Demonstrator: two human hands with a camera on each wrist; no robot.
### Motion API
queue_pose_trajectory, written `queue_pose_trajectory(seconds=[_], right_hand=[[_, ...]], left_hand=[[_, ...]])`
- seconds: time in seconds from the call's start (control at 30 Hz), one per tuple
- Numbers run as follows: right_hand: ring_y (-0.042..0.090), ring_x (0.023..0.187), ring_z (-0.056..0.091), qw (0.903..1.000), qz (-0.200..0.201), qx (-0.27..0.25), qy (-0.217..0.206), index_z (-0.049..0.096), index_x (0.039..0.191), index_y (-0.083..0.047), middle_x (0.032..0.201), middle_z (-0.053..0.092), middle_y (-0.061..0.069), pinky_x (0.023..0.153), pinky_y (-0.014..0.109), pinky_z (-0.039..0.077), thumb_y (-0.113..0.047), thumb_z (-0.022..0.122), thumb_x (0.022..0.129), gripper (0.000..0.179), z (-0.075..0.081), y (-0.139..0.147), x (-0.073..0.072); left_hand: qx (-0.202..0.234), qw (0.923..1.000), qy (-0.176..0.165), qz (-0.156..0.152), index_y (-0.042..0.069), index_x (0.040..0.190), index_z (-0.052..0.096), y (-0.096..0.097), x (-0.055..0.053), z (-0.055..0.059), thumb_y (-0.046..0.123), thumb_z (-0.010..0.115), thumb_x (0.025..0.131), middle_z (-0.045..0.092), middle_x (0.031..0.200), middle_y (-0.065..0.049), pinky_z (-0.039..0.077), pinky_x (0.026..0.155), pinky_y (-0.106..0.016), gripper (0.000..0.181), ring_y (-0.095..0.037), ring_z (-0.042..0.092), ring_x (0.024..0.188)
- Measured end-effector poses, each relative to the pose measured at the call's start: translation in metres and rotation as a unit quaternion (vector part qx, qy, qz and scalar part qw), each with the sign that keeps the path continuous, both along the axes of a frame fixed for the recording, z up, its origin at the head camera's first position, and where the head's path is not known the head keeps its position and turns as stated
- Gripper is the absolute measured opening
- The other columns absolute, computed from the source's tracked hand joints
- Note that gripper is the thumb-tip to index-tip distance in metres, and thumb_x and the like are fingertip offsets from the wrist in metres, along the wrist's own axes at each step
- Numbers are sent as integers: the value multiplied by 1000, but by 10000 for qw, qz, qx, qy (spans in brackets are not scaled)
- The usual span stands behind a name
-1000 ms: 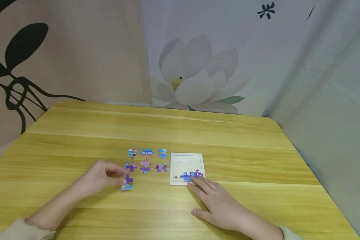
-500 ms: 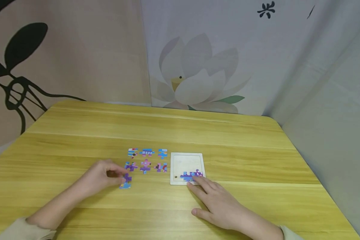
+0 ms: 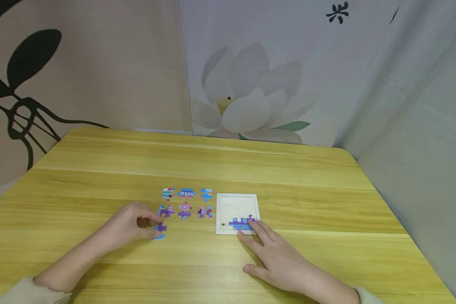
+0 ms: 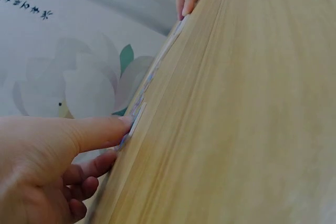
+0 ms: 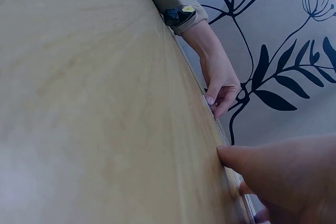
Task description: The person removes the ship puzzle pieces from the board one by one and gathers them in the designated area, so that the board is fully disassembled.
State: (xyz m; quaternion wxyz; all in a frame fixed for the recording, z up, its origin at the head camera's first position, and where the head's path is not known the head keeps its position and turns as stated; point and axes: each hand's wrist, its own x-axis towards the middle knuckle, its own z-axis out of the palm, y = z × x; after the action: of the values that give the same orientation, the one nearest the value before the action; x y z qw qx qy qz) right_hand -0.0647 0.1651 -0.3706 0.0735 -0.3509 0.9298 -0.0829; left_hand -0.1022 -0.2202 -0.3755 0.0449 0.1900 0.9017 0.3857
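My left hand pinches a purple and blue jigsaw puzzle piece between thumb and fingers, low at the table. In the left wrist view, the thumb lies on the piece's near side. To the right is a square, pale wooden puzzle tray. Joined purple and blue pieces lie in its lower right part. My right hand has its fingers spread, with fingertips over the tray's lower right corner and those pieces. Part of them is hidden under the fingers.
Several loose puzzle pieces lie in two rows between the left hand and the tray, in pink, purple and blue. All of this is on a wooden table. Behind it hangs a fabric backdrop with a printed flower.
The left hand's piece has shifted slightly up and left, and the thumb covers more of it. The right fingertips have slid a little to the right along the joined pieces.
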Motion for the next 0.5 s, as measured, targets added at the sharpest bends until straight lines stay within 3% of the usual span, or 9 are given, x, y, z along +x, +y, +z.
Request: queue_pose_trajectory(seconds=[0.5], right_hand=[[33, 142, 14, 9998, -162, 82, -84, 29, 152, -25, 156, 13, 18, 109, 50, 24, -61, 39, 95, 68, -1, 0, 0]], left_hand=[[-67, 10000, 0, 18, 11, 95, 76, 0, 0, -1, 21, 84, 73, 60, 85, 6, 43, 60, -24, 26, -15, 46, 74]])
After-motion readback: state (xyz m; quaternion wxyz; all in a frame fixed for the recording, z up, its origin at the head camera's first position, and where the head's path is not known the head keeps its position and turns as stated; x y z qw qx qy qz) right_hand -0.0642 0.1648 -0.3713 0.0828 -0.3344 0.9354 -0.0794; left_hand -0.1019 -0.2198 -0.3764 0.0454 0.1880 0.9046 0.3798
